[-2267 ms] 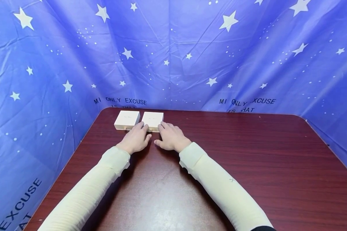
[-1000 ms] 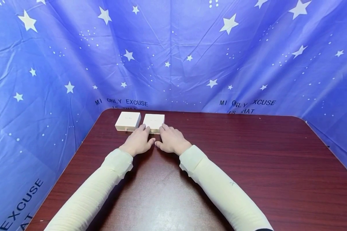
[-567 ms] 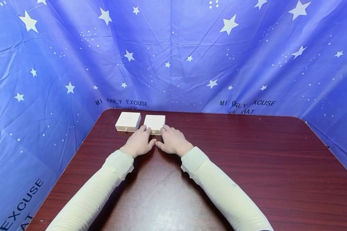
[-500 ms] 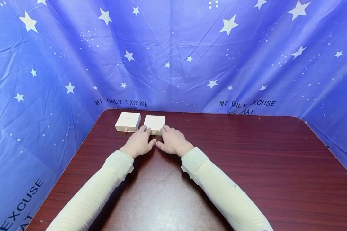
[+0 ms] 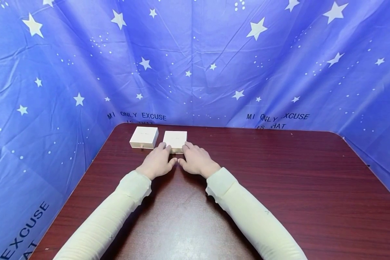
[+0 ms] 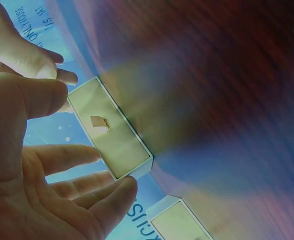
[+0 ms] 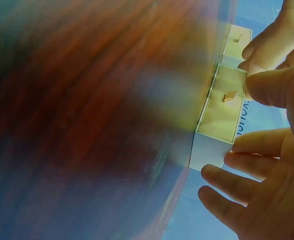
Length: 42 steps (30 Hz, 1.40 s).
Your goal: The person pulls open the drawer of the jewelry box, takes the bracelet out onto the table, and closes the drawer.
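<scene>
Two flat white drawer boxes lie near the table's far edge. Each has a pale gold front with a small pull tab [image 6: 100, 122]. Both my hands are at the right-hand box [image 5: 175, 138]. My left hand [image 5: 155, 161] rests its fingertips at the box's left front corner, fingers loosely extended. At the opposite front corner, my right hand [image 5: 196, 159] touches the box with its fingers likewise extended. Both thumbs point inward in front of the box, their tips close together. The other box [image 5: 144, 135] stands just left, separated by a narrow gap.
The dark red wooden table [image 5: 289, 180] has rounded far corners. A blue star-printed curtain [image 5: 195, 47] hangs behind it and along both sides. Cream sleeves cover both forearms.
The right-hand box has slid slightly right and towards me, with both hands moving along at its corners. Its gap to the left box has widened. The left box looks unmoved.
</scene>
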Each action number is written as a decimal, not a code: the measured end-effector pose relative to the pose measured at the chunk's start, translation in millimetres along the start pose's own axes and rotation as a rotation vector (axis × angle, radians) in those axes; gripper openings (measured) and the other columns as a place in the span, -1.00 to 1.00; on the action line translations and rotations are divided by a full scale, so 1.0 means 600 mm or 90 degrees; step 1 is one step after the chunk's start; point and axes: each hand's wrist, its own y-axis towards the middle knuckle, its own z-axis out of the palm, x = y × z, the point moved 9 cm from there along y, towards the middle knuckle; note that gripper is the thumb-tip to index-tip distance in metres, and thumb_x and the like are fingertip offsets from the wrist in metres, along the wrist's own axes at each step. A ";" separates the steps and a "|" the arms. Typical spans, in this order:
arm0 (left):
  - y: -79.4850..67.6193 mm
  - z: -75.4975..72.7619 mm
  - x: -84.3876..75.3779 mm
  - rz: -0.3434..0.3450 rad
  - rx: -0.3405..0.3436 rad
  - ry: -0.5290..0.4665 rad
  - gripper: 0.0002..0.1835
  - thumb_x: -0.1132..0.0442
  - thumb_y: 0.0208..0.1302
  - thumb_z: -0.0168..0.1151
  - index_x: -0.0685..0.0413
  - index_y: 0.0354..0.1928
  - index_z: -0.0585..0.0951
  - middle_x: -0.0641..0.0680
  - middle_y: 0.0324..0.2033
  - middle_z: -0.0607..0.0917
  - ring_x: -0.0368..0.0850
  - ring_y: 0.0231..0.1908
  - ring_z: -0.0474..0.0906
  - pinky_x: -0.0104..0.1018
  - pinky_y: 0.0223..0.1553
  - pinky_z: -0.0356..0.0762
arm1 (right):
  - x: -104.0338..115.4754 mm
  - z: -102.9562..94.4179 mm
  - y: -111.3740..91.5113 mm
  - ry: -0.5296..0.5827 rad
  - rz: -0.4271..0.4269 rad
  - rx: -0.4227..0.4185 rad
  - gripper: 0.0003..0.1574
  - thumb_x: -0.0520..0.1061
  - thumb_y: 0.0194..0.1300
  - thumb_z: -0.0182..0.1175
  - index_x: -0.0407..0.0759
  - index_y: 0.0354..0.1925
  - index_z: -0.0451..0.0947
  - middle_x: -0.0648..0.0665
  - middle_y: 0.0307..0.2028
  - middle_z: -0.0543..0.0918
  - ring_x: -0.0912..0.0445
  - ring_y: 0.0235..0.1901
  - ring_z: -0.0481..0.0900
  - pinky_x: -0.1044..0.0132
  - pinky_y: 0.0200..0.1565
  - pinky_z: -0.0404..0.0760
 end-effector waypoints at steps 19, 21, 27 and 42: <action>-0.007 0.002 -0.020 0.009 0.009 -0.016 -0.50 0.01 0.27 0.20 0.30 0.06 0.51 0.26 0.00 0.45 0.17 -0.19 0.56 0.01 -0.10 0.53 | -0.016 -0.003 -0.016 0.014 0.006 -0.012 -0.27 0.24 0.33 0.04 -0.22 0.24 0.37 -0.19 0.33 0.30 -0.09 0.21 0.40 0.02 0.14 0.41; -0.008 0.001 -0.023 0.012 0.006 -0.016 -0.51 0.02 0.27 0.21 0.30 0.04 0.52 0.26 -0.02 0.45 0.16 -0.21 0.56 0.00 -0.11 0.53 | -0.017 -0.003 -0.019 0.014 0.007 -0.013 -0.28 0.24 0.33 0.04 -0.22 0.24 0.37 -0.19 0.33 0.30 -0.10 0.21 0.40 0.02 0.14 0.41; -0.010 0.002 -0.027 0.010 0.002 -0.020 -0.52 0.03 0.27 0.21 0.29 0.03 0.52 0.26 -0.02 0.45 0.17 -0.23 0.56 0.02 -0.12 0.53 | -0.017 -0.007 -0.026 0.019 0.007 -0.011 -0.29 0.23 0.33 0.05 -0.22 0.23 0.38 -0.20 0.33 0.30 -0.11 0.20 0.41 0.01 0.15 0.40; -0.016 0.001 -0.045 0.026 -0.016 -0.023 -0.66 0.24 0.14 0.18 0.29 -0.07 0.53 0.25 -0.09 0.46 0.15 -0.33 0.56 0.01 -0.22 0.54 | -0.028 -0.018 -0.039 0.047 0.011 -0.009 -0.41 0.16 0.30 0.08 -0.21 0.12 0.47 -0.18 0.29 0.37 -0.08 0.15 0.47 0.01 0.07 0.47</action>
